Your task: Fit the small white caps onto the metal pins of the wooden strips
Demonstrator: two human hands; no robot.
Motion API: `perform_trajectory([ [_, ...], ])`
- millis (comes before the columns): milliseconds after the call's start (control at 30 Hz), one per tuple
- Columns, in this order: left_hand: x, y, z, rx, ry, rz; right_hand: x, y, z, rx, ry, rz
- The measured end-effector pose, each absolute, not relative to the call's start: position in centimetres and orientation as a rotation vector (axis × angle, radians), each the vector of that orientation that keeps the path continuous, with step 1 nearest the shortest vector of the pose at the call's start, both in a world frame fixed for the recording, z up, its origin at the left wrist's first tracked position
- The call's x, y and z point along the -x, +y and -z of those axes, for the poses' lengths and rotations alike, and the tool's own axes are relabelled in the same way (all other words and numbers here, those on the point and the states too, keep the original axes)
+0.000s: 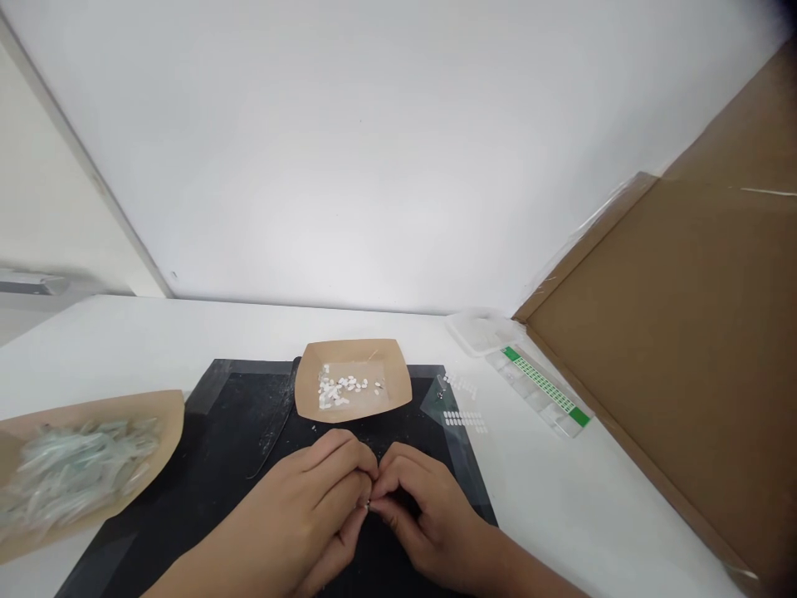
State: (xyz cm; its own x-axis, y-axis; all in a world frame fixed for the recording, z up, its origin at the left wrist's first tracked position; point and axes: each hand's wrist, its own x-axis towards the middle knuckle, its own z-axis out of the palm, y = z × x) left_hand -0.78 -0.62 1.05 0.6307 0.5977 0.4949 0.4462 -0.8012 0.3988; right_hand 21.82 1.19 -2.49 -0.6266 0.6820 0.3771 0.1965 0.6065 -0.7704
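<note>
My left hand point(317, 507) and my right hand point(427, 515) meet over the black mat point(205, 473), fingertips pressed together. Both are closed in a pinch. A tiny pale bit shows between the fingertips, too small to name. Just beyond the hands stands a brown paper tray point(303, 390), in which lie small white oval pieces point(336, 390) on a clear sheet. Right of it, a clear sheet with rows of white oval stickers point(464, 420) lies across the mat's edge.
At the left, a larger paper tray point(174, 423) holds a heap of clear, greenish plastic strips point(93, 465). A thin black tool point(280, 419) rests on the mat. To the right are a clear bag with a green label point(541, 382), a translucent lid-like piece point(476, 332) and a cardboard wall point(672, 349).
</note>
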Motion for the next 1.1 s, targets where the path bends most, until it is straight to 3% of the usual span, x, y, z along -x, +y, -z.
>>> perform_trajectory([
  [533,1.0,-0.8,0.4,-2.548,0.787,-1.261,-21.3,0.8,2.7,0.772,-1.785,-1.307],
  [800,0.4,-0.7,0.4,-2.505,0.772,-1.343,-21.2,0.2,2.6,0.863,-1.897,-0.999],
  [1100,1.2,-0.6,-0.7,-2.295,0.701,-1.3,-21.5,0.2,1.5,0.667,-2.066,-0.71],
])
